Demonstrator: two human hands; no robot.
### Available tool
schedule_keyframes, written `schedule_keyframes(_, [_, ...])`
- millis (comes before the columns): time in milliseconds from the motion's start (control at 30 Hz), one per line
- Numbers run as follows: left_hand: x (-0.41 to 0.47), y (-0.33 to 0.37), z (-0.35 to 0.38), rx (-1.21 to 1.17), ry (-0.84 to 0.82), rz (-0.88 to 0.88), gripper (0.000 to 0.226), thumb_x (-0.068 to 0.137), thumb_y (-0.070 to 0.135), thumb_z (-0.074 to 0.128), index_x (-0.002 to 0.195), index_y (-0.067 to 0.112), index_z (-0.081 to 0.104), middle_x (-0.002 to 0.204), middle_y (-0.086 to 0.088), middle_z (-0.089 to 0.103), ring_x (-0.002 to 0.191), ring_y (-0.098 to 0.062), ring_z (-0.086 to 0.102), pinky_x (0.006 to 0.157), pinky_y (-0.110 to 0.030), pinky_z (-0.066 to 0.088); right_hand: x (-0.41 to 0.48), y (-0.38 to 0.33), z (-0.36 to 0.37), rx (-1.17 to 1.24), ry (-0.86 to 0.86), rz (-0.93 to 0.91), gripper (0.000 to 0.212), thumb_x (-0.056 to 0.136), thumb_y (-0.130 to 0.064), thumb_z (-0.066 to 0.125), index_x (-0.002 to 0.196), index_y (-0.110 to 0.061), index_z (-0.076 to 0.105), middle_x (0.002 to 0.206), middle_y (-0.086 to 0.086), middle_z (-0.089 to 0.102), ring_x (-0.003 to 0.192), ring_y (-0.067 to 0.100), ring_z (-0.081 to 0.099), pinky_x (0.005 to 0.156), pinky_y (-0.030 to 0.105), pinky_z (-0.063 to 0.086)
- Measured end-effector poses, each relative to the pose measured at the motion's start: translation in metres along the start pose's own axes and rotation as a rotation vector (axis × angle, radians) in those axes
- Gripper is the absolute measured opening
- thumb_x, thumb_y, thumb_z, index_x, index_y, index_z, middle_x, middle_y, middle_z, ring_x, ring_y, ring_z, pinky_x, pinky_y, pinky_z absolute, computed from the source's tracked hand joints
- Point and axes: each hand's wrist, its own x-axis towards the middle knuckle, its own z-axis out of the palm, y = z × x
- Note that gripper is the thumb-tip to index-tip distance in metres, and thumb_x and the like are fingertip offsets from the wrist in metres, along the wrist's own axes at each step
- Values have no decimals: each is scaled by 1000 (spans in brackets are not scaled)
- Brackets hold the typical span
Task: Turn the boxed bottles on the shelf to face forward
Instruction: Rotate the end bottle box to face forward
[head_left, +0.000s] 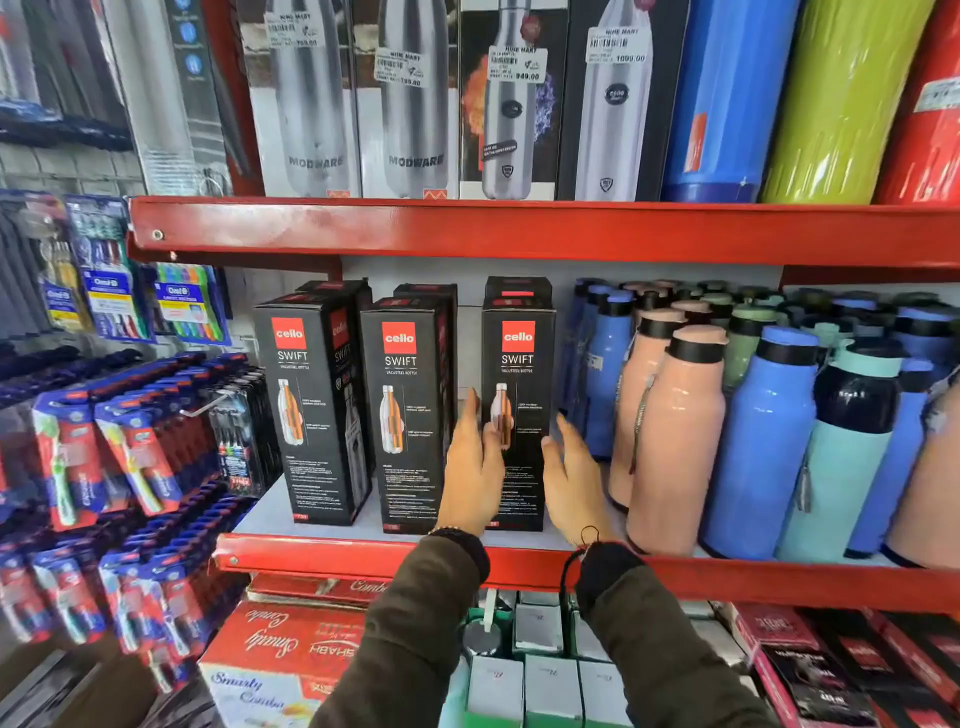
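Three black boxed bottles with red logos stand in a front row on the middle red shelf. The left box is angled so one side shows. The middle box and the right box show their fronts. More black boxes stand behind them. My left hand lies flat against the right box's left edge, fingers straight. My right hand hovers at that box's right edge, fingers spread, gripping nothing that I can see.
Pink, blue and teal bottles crowd the shelf right of the boxes. Toothbrush packs hang at the left. The upper shelf holds steel-bottle boxes and flasks. Red and white cartons sit below.
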Motion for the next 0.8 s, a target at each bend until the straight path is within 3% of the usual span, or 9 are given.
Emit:
schedule_keyframes(67, [3,-2,0,-74,-13,-92,48,109,25,37,156,15,35,137,36,44,121,28,40,102,6,23,3,4,4,56,4,25,38,106,-22,40,143,-16,48,136,4,61,127,23,56,106,39,44])
schedule_keyframes(133, [1,-7,1,-95,-12,-145,44,109,25,38,151,14,45,115,40,47,97,39,43,82,13,25,0,9,7,85,-4,31,34,105,-19,41,138,-22,51,122,-2,65,116,18,62,92,26,47])
schedule_keyframes(200, [-1,-8,2,-142,16,-189,45,109,31,37,152,19,44,131,26,54,107,30,45,87,10,24,-2,11,11,126,-2,38,35,105,-20,44,138,-26,51,120,-4,66,113,14,63,84,14,45])
schedule_keyframes(267, [0,-8,3,-202,34,-200,47,108,39,35,151,22,46,147,9,53,126,9,45,102,-2,28,-2,9,13,151,8,33,34,103,-23,48,137,-31,51,120,-5,66,112,12,63,81,8,44])
schedule_keyframes(333, [-1,-6,2,-298,39,-208,45,108,44,34,147,29,52,148,5,56,134,-2,50,116,-21,35,-2,8,13,157,32,39,33,100,-29,55,131,-41,51,118,-10,66,112,10,63,87,15,47])
schedule_keyframes(433, [-3,-1,-2,-374,55,-219,38,106,49,31,126,48,63,135,10,65,132,-12,58,116,-44,43,0,7,9,126,57,18,39,85,-42,71,112,-59,50,107,-28,68,104,-4,64,89,22,50])
schedule_keyframes(633, [-10,9,-4,-393,168,-175,40,105,51,36,106,48,76,110,26,75,111,-6,71,92,-31,61,3,3,4,98,103,-33,70,56,-54,91,113,-53,50,108,-35,65,99,-13,63,77,1,46])
schedule_keyframes(733, [-12,9,-2,-406,202,-131,39,107,44,36,112,40,74,114,20,76,114,-7,71,99,-37,57,4,0,1,102,113,-73,73,56,-49,92,117,-44,53,108,-34,67,98,-11,65,78,-1,44])
schedule_keyframes(800, [-12,8,2,-390,195,-82,38,109,40,35,128,35,67,129,18,70,127,-7,63,107,-32,50,6,0,-3,120,109,-93,73,57,-45,91,119,-41,54,108,-34,67,98,-12,65,79,-1,44])
